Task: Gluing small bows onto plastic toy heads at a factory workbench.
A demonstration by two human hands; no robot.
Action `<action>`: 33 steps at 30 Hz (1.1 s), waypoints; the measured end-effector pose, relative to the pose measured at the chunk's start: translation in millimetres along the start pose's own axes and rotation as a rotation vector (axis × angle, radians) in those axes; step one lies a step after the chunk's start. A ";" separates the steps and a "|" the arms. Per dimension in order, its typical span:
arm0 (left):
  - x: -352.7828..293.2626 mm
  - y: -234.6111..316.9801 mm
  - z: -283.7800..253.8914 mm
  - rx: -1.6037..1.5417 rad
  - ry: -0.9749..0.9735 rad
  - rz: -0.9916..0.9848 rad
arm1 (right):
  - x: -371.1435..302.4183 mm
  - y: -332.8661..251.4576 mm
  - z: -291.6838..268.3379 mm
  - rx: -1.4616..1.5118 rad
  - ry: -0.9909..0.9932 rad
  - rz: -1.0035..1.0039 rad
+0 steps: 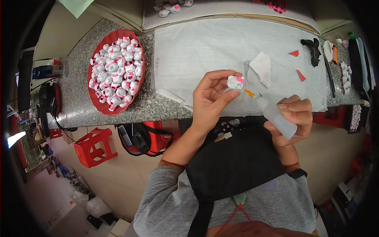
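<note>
Between the thumb and fingers of my left hand [213,94] is a small white cat-head figurine [235,82] with a pink bow. My right hand [294,118] grips a translucent white squeeze bottle [278,117], tilted toward the figurine. Its orange nozzle tip [248,93] comes close to the figurine's lower edge; I cannot tell whether they touch. Both hands are held above the near edge of the white-covered worktop. A folded white cloth or tissue [261,69] lies just beyond the bottle.
A red scalloped tray [90,71] heaped with similar white-and-pink pieces stands at the left on the granite counter [75,102]. On the white sheet [189,43] are two red scraps [301,75] and a black crumpled item [312,51]. A red stool [94,148] stands below.
</note>
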State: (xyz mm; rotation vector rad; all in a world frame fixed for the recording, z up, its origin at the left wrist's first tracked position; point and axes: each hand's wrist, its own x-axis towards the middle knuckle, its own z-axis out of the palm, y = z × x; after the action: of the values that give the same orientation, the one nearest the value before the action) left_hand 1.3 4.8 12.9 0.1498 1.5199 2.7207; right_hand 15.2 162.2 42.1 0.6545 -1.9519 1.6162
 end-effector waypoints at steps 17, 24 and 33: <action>0.1 -4.5 -2.9 0.305 -0.066 0.155 | 1.3 -5.4 0.4 -0.027 -0.054 0.042; 3.8 -1.9 -6.3 0.389 -0.056 0.201 | 8.4 -4.0 -1.9 -0.021 -0.055 0.072; 12.8 14.9 -36.5 0.145 0.205 0.161 | 75.8 59.4 -3.7 0.184 -0.177 0.594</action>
State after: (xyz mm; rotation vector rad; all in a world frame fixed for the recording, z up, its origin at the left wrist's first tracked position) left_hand -14.4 -33.1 7.5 -0.0062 1.8361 2.8228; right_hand -80.3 173.1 49.2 0.2983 -2.2871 2.1704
